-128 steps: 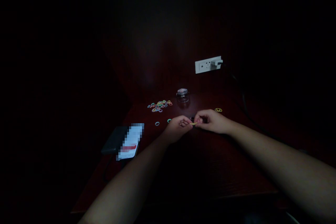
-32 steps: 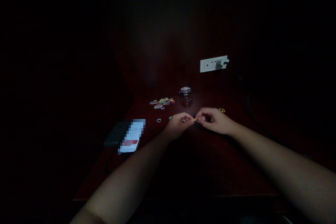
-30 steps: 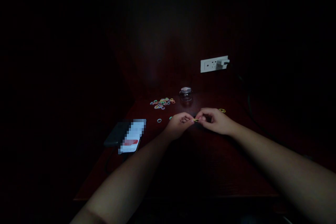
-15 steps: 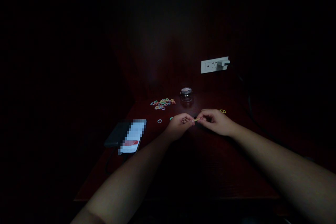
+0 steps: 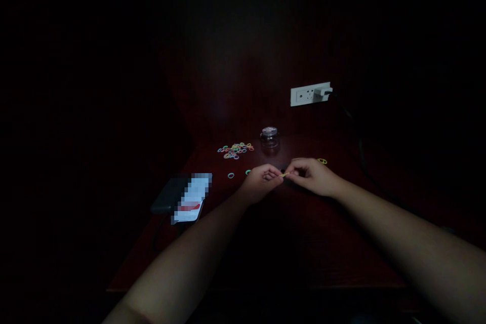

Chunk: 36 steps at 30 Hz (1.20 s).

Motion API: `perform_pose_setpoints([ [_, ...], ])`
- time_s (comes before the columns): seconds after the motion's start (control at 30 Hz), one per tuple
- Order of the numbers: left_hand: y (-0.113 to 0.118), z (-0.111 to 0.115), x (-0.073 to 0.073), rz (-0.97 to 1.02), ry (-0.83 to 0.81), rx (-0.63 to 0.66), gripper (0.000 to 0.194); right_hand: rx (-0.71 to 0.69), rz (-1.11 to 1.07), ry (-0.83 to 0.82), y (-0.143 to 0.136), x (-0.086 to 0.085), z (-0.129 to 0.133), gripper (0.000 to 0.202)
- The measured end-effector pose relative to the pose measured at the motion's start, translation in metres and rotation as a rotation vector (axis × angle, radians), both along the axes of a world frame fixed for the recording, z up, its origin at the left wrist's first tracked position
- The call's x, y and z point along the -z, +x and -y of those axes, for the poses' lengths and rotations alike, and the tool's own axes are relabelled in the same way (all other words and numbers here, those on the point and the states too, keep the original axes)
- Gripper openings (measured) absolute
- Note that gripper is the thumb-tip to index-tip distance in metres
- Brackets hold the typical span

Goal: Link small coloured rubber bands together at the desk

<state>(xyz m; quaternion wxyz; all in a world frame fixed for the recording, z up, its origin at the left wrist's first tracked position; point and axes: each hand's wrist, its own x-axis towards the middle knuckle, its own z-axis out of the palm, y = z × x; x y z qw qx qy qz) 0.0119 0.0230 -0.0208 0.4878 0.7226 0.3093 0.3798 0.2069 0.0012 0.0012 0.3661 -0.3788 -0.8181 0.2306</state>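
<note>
Between my two hands, over the dark red table (image 5: 304, 253), a small yellow band (image 5: 284, 175) is pinched at both ends. The fingers of my left hand (image 5: 261, 183) close on its left end, and my right hand (image 5: 312, 176) pinches its right end. A green band (image 5: 248, 172) lies just behind my left hand, partly covered by it. Farther left is a single pale blue band (image 5: 231, 175). Behind my right hand rest yellow bands (image 5: 322, 161). A pile of coloured bands (image 5: 235, 150) lies farther back.
A clear lidded jar (image 5: 269, 137) stands behind my hands. At the left, a lit phone (image 5: 193, 197) lies against a dark flat box (image 5: 169, 195). On the back wall is a white socket (image 5: 310, 94) with a plug and a dark cable running down at the right.
The yellow band between my fingertips has shifted slightly. Both hands keep nearly the same place and grip.
</note>
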Motion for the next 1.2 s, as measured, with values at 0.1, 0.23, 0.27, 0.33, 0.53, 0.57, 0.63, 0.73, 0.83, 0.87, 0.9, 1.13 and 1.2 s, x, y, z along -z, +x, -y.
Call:
perform_pose_setpoints([
  [0.1,0.0000,-0.0003,-0.0001,-0.004,0.014,-0.005,0.026,0.000,-0.002,-0.010,0.0002,0.0002,0.0001,0.022],
  [0.23,0.0002,0.0002,-0.0012,-0.016,0.023,-0.020,0.025,-0.010,-0.016,-0.039,-0.0002,-0.0003,0.0016,0.022],
  [0.27,0.0003,0.0006,-0.0016,-0.015,0.022,-0.021,0.025,-0.011,-0.018,-0.042,-0.0005,-0.0007,0.0022,0.022],
  [0.33,0.0004,0.0014,-0.0023,-0.011,0.016,-0.020,0.025,-0.009,-0.018,-0.043,-0.0008,-0.0015,0.0029,0.021],
  [0.53,-0.0002,0.0010,-0.0016,-0.019,0.024,-0.015,0.025,0.012,-0.007,-0.042,-0.0001,-0.0004,0.0018,0.021],
  [0.57,-0.0003,0.0009,-0.0015,-0.022,0.025,-0.016,0.024,0.018,-0.003,-0.040,0.0001,0.0000,0.0015,0.022],
  [0.63,-0.0003,0.0011,-0.0018,-0.027,0.024,-0.019,0.024,0.025,0.004,-0.033,0.0003,0.0003,0.0012,0.022],
  [0.73,-0.0003,0.0022,-0.0032,-0.033,0.020,-0.015,0.025,0.035,0.014,-0.024,0.0009,-0.0003,0.0008,0.022],
  [0.83,-0.0006,0.0032,-0.0044,-0.042,0.024,-0.014,0.024,0.063,0.031,-0.024,0.0032,-0.0013,-0.0008,0.022],
  [0.87,-0.0008,0.0034,-0.0045,-0.048,0.027,-0.014,0.024,0.074,0.037,-0.024,0.0044,-0.0015,-0.0017,0.022],
  [0.9,-0.0010,0.0035,-0.0045,-0.054,0.030,-0.014,0.024,0.082,0.044,-0.026,0.0056,-0.0016,-0.0026,0.023],
  [1.13,-0.0002,0.0045,-0.0040,-0.053,0.034,-0.029,0.023,0.053,0.015,-0.063,0.0056,-0.0014,-0.0021,0.025],
  [1.2,0.0000,0.0049,-0.0041,-0.060,0.036,-0.025,0.023,0.021,0.011,-0.095,0.0046,-0.0008,-0.0016,0.026],
])
